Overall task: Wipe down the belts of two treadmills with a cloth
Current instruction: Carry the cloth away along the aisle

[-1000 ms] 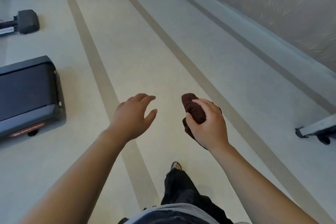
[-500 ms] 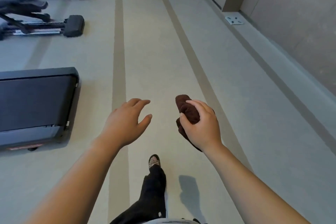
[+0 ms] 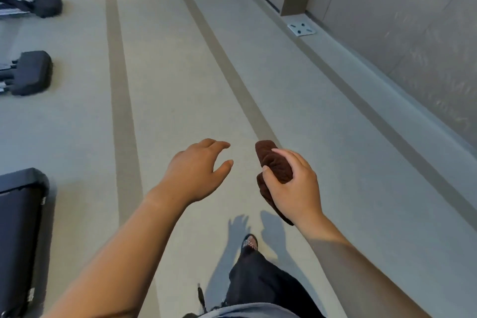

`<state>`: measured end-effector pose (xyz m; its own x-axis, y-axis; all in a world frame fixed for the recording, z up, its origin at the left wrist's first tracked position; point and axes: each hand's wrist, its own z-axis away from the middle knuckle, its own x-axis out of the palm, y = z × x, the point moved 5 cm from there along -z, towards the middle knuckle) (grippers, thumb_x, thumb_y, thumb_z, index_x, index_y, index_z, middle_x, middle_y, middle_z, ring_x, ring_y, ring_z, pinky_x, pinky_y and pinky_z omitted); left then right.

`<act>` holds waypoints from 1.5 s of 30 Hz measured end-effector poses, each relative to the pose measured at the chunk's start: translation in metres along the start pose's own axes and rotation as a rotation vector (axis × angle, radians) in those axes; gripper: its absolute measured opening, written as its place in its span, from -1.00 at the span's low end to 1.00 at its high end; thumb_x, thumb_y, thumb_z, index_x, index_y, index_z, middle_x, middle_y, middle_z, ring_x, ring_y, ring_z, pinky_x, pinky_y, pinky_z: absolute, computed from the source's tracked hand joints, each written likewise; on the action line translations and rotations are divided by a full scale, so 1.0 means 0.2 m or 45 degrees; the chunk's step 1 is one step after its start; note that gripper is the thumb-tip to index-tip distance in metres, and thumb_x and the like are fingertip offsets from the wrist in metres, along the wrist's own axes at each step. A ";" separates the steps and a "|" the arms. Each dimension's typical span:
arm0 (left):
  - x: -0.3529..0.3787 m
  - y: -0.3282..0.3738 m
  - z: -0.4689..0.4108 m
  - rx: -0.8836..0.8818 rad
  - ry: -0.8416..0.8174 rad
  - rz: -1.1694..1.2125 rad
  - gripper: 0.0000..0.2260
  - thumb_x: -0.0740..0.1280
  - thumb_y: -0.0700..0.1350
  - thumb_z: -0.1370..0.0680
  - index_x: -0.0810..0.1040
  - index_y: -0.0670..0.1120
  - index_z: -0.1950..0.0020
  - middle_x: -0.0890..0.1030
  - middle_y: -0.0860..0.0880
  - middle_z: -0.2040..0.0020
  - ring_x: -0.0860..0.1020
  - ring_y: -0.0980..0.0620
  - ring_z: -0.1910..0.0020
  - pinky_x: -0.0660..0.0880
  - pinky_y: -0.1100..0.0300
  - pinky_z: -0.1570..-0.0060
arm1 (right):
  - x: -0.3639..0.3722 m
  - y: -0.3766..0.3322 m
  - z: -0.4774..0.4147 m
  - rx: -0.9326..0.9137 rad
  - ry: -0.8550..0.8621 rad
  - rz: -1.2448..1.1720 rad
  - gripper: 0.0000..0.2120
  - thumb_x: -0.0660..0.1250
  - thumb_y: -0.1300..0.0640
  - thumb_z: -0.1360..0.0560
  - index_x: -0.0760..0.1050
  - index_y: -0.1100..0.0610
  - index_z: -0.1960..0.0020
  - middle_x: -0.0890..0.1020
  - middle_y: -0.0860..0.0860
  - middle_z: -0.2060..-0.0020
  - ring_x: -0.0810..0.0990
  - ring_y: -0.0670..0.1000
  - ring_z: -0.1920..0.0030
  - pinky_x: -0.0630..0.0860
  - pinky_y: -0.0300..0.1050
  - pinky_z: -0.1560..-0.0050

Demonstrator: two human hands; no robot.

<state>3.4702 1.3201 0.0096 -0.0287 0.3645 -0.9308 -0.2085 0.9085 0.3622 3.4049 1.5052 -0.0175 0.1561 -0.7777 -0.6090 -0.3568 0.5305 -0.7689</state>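
A dark brown cloth (image 3: pixel 273 162), bunched up, is gripped by my right hand (image 3: pixel 293 187) in mid-air over the floor. To its left my left hand (image 3: pixel 198 171) hovers with relaxed, slightly spread fingers and holds nothing. The rear end of a black treadmill (image 3: pixel 22 235) with its dark belt shows at the lower left edge, well away from both hands.
Black feet of other gym machines (image 3: pixel 32 72) stand at the upper left. Two darker stripes run along the pale floor ahead. A wall with a door frame and a metal floor plate (image 3: pixel 301 28) lines the right side. My leg and shoe (image 3: pixel 249 244) are below.
The view has moved forward along the floor; the treadmill has slid down to the lower left edge. Both hands keep their pose, the right still holding the cloth.
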 end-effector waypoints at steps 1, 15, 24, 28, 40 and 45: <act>-0.01 -0.01 -0.16 0.027 0.009 0.002 -0.59 0.10 0.16 -0.57 0.29 0.12 -0.41 0.39 0.11 -0.37 0.53 0.03 -0.06 0.41 0.13 -0.04 | 0.02 0.04 -0.14 0.010 0.013 -0.008 -0.66 0.37 -0.01 -0.44 0.51 -0.04 -0.20 0.54 -0.18 -0.15 0.47 -0.09 -0.19 0.39 -0.28 -0.16; -0.48 -0.76 -2.00 -0.334 0.127 0.044 -0.61 0.12 0.15 -0.57 0.34 0.09 -0.38 0.42 0.10 -0.34 0.51 0.02 0.10 0.45 0.05 -0.12 | 0.65 -0.07 -2.36 -0.232 -0.190 -0.026 -0.69 0.43 0.12 -0.41 0.57 0.09 -0.15 0.58 -0.11 -0.11 0.49 -0.05 -0.17 0.31 -0.33 -0.16; -0.61 -1.26 -3.23 -0.276 0.145 0.068 -0.61 0.13 0.15 -0.56 0.36 0.09 -0.37 0.43 0.10 -0.33 0.45 0.09 0.22 0.46 0.08 -0.03 | 1.16 -0.08 -3.58 -0.278 -0.269 -0.021 -0.65 0.37 0.02 -0.43 0.53 0.03 -0.20 0.55 -0.16 -0.17 0.42 -0.14 -0.22 0.27 -0.36 -0.15; -0.76 -1.37 -3.89 -0.128 0.095 0.019 -0.61 0.12 0.15 -0.57 0.34 0.10 -0.38 0.42 0.11 -0.34 0.53 0.03 0.07 0.41 0.13 0.02 | 1.23 -0.02 -4.13 -0.163 -0.160 0.028 -0.67 0.39 0.05 -0.43 0.53 0.02 -0.19 0.54 -0.20 -0.15 0.42 -0.15 -0.20 0.19 -0.53 -0.07; -0.96 -1.58 -5.65 0.135 -0.063 -0.037 -0.60 0.11 0.16 -0.57 0.32 0.13 -0.39 0.41 0.13 -0.35 0.53 0.07 0.04 0.39 0.15 0.00 | 1.44 0.19 -5.71 0.003 0.094 -0.001 -0.67 0.40 0.07 -0.42 0.54 0.07 -0.17 0.57 -0.12 -0.13 0.49 -0.06 -0.16 0.45 -0.06 -0.17; -1.08 -1.85 -6.35 -0.034 0.013 -0.056 -0.61 0.10 0.17 -0.57 0.33 0.13 -0.38 0.43 0.14 -0.33 0.40 0.14 0.21 0.35 0.18 0.07 | 1.70 0.24 -6.53 -0.076 0.005 -0.043 -0.68 0.40 0.07 -0.42 0.54 0.06 -0.17 0.57 -0.13 -0.13 0.48 -0.06 -0.16 0.43 -0.10 -0.15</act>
<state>2.3128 0.6456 0.0132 -0.0291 0.3217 -0.9464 -0.2357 0.9179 0.3192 2.2373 0.8246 -0.0074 0.1655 -0.7962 -0.5820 -0.4056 0.4830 -0.7760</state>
